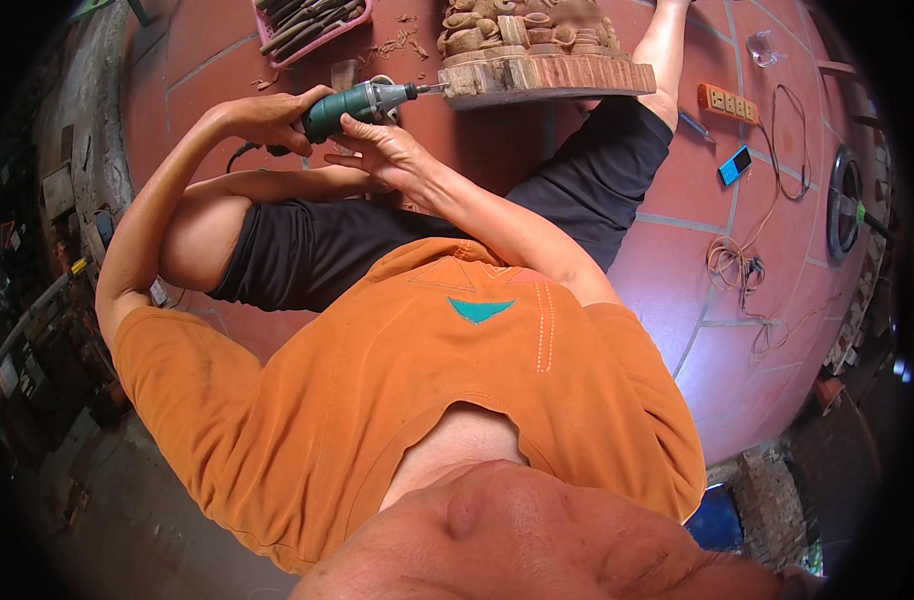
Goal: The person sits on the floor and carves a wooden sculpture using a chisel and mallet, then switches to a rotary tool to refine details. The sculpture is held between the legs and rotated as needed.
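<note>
My left hand (pixel 277 118) is wrapped round the rear of a green and silver die grinder (pixel 352 108). The tool lies nearly level, with its thin bit (pixel 432 88) pointing right. That bit reaches the left edge of a carved wooden piece (pixel 537 70); whether it touches the wood is hard to tell. Just below the grinder body is my right hand (pixel 387 155), fingers apart and thumb up against or very near the casing. The carving has a thick, rough-edged base and rounded shapes worked into its upper part.
A pink basket (pixel 312 35) of carving tools stands at the upper left, with wood shavings (pixel 402 45) beside it. On the red tiled floor to the right lie an orange power strip (pixel 727 103), a blue phone (pixel 735 166) and a tangled cord (pixel 737 265). A round black fan-like object (pixel 845 205) stands farther right.
</note>
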Available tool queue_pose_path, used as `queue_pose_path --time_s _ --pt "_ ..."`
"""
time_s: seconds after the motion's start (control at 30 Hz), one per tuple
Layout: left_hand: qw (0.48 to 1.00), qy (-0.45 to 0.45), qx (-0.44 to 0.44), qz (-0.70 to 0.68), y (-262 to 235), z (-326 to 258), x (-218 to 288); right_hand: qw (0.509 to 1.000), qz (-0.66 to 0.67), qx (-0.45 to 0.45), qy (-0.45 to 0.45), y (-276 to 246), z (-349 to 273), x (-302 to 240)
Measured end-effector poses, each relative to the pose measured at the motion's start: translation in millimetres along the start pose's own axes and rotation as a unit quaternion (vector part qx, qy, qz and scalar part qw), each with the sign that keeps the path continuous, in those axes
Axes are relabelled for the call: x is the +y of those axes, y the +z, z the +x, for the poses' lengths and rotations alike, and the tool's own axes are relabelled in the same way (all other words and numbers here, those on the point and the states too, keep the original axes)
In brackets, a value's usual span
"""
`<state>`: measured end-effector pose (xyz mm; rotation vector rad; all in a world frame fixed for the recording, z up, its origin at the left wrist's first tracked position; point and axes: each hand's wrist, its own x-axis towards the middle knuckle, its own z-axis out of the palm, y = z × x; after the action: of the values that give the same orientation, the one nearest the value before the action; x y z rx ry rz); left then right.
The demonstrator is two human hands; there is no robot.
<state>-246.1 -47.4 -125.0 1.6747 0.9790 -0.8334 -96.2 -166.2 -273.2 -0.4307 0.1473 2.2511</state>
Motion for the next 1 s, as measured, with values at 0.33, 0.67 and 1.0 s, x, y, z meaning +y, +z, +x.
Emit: queue_pose_path --time_s 0.33,0.67,1.0 --pt "1.0 0.01 0.02 0.011 0.7 0.9 -5.2 0.999 -0.036 0.002 -0.02 7.5 0.1 -6.1" --pt "1.0 -0.005 0.025 0.019 -0.5 -1.8 -2.2 0.999 -0.031 -0.014 -0.013 4.7 4.2 -8.3" --pt "1.0 0.004 -0.005 -0.005 -2.4 -0.8 1.5 1.0 0.002 0.004 0.007 2.3 -2.2 -3.0"
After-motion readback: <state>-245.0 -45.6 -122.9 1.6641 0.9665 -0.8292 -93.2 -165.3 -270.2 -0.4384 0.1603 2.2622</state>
